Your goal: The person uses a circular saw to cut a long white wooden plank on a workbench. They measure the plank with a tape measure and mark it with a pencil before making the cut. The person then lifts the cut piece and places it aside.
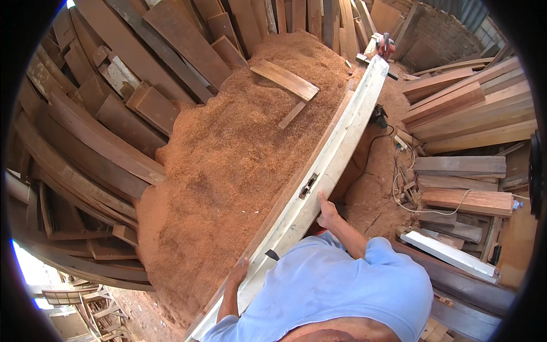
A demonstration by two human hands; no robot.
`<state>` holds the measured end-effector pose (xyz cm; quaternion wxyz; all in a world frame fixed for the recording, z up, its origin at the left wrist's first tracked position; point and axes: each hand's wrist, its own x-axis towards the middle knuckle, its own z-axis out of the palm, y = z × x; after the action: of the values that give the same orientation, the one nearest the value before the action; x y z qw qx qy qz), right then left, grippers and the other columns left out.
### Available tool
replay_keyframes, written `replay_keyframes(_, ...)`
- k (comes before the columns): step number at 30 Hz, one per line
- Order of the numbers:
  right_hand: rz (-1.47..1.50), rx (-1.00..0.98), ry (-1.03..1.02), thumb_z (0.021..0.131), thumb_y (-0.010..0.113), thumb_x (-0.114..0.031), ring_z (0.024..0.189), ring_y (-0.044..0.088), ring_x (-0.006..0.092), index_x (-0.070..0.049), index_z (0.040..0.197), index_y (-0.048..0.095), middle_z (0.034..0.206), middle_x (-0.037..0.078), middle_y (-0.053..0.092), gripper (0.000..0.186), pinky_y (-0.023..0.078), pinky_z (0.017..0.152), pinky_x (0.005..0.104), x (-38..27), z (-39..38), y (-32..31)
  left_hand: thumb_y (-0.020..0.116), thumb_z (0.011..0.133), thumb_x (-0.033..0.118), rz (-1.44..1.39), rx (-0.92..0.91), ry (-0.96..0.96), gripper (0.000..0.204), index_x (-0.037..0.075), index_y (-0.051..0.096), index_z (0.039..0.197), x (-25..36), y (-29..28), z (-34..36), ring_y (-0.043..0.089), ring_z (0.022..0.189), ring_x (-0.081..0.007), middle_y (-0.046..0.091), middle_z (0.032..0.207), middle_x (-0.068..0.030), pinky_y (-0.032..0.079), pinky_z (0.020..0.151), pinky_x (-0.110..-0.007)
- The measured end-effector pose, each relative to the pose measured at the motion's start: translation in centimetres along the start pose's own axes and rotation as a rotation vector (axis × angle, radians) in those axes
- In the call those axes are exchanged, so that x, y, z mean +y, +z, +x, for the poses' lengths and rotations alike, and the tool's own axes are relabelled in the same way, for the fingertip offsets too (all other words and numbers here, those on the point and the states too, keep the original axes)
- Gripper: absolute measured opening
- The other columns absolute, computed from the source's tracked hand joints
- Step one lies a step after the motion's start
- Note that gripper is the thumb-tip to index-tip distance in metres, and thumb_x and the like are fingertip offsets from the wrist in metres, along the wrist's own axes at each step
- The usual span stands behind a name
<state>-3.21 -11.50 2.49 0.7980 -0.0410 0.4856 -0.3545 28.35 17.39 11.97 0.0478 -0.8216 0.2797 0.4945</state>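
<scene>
Item: long white-painted timber frame piece (336,154), worn, with a dark metal fitting (308,185) let into its face near mid-length. It runs on a slant from the lower left of the view up to the upper right, lying along the right-hand edge of the sawdust heap (239,159).

Left hand (238,272): laid against the lower stretch of the frame piece on its sawdust side, fingers flat along the edge; how far they wrap round cannot be told.

Right hand (327,212): closed on the opposite edge of the frame piece, just below the metal fitting, thumb on the painted face.

Surroundings:
- 2 loose offcuts on top of the heap: 1 broad pale board (285,80) and 1 thin strip (292,114) just below it, both clear of the frame piece.
- Dark planks (108,131) stacked leaning along the left and top, crowding the heap's far sides.
- Pale sawn boards (473,108) piled at right, with shorter boards (461,199) beneath them.
- 1 white-painted short length (450,253) lying at lower right.
- Red power tool (384,43) at the far end of the frame piece.
- Black power tool (377,117) with trailing cable (399,182) on the ground right of the frame piece.
</scene>
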Motion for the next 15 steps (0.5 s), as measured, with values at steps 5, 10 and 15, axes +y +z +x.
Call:
replay_keyframes(5, -0.199, 0.110, 0.005, 0.098, 0.068, -0.044, 0.128, 0.056, 0.0358, 0.001, 0.145, 0.042, 0.142, 0.018, 0.055, 0.070, 0.044, 0.106, 0.0615, 0.0, -1.4, 0.5, 0.022, 0.098, 0.076, -0.033, 0.016, 0.025, 0.098, -0.007, 0.057, 0.137, 0.1, -0.1, -0.4, 0.042, 0.141, -0.0478, 0.049, 0.144, -0.0355, 0.031, 0.119, -0.046)
replay_keyframes(10, -1.013, 0.026, -0.019, 0.096, 0.068, -0.040, 0.121, 0.063, 0.0375, 0.007, 0.130, 0.060, 0.130, 0.027, 0.064, 0.058, 0.047, 0.105, 0.0500, -2.1, -5.1, 2.8, 0.027, 0.098, 0.074, 0.036, 0.031, 0.084, 0.087, 0.008, 0.049, 0.149, -2.9, -0.1, -1.6, 0.039, 0.144, -0.0474, 0.045, 0.146, -0.0385, 0.027, 0.121, -0.052)
replay_keyframes(15, -1.965, -0.174, 0.085, 0.094, 0.060, -0.052, 0.115, 0.064, 0.0467, 0.011, 0.114, 0.069, 0.116, 0.037, 0.066, 0.067, 0.051, 0.099, 0.0503, -3.0, -6.7, 5.5, 0.046, 0.096, 0.068, 0.271, 0.070, 0.105, 0.081, 0.015, 0.039, 0.157, -1.2, 0.7, -2.2, 0.019, 0.152, -0.0483, 0.024, 0.162, -0.0318, 0.015, 0.123, -0.057)
